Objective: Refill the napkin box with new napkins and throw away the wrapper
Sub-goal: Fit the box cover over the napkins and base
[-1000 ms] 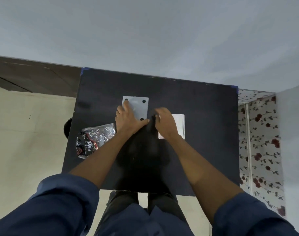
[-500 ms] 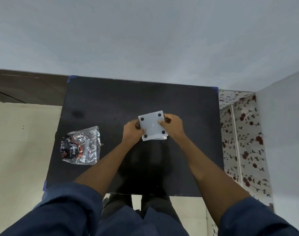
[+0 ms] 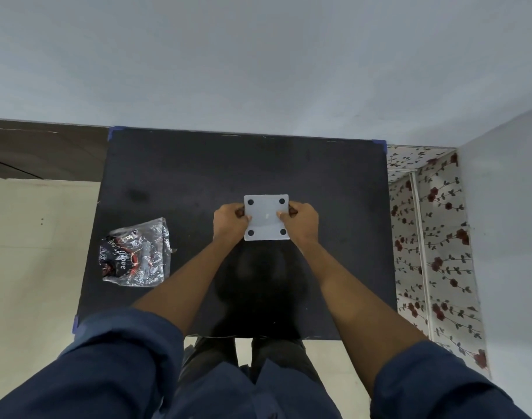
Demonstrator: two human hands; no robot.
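Note:
The white napkin box (image 3: 266,217) lies bottom up in the middle of the black table (image 3: 198,176), showing a flat square face with a black dot near each corner. My left hand (image 3: 230,218) grips its left edge and my right hand (image 3: 299,219) grips its right edge, both thumbs resting on the white face. Whatever is under the plate is hidden. The crumpled clear wrapper (image 3: 136,254), printed in black and red, rests on the table to the left, well apart from both hands.
A pale wall runs along the table's far edge. A surface with a rose pattern (image 3: 434,243) stands to the right of the table, and cream floor (image 3: 31,252) lies to the left. My legs show below the near edge.
The white plate was moved from the left over onto the white piece at the centre and squared up. Both hands now hold it by its sides.

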